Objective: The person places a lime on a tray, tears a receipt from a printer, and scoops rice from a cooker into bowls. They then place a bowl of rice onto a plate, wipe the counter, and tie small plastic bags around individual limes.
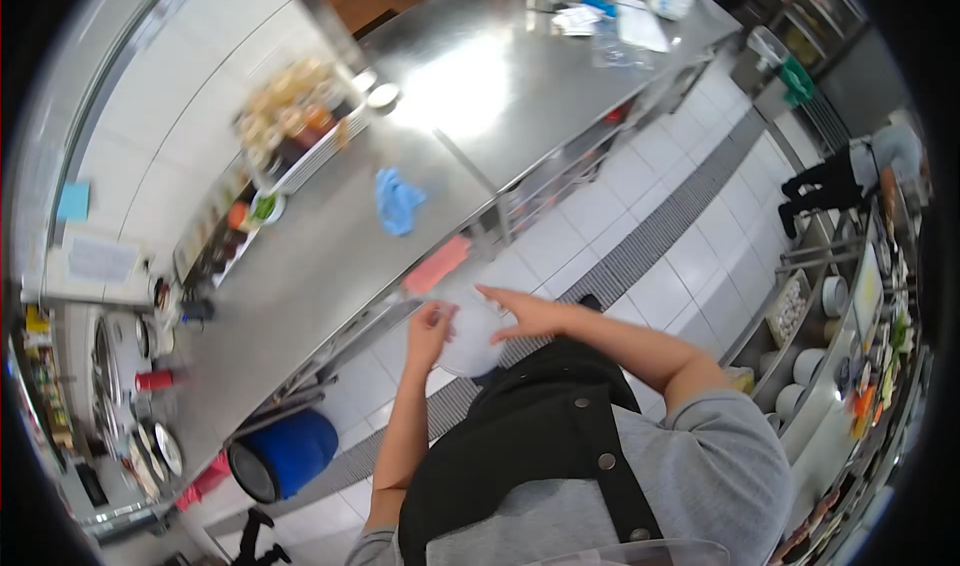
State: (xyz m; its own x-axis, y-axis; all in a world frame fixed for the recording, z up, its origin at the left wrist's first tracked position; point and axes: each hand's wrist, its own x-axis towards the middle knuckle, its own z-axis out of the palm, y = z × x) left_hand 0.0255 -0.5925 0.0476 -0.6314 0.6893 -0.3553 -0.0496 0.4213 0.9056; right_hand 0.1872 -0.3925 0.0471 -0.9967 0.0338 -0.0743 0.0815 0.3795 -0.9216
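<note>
A thin, whitish, see-through round thing, like a plastic lid or bag, hangs in front of my apron over the floor. My left hand has its fingers curled in a pinch at the left edge of it. On the other side my right hand is open, thumb and fingers spread apart toward the see-through thing. Just beyond the hands, a pink-red cloth or sheet is at the counter's front edge. A crumpled blue cloth lies on the steel counter.
Along the wall stands a tray of bottles. Below the counter sits a blue barrel. A drain grate crosses the tiled floor. To the right are a counter with metal pans and another person.
</note>
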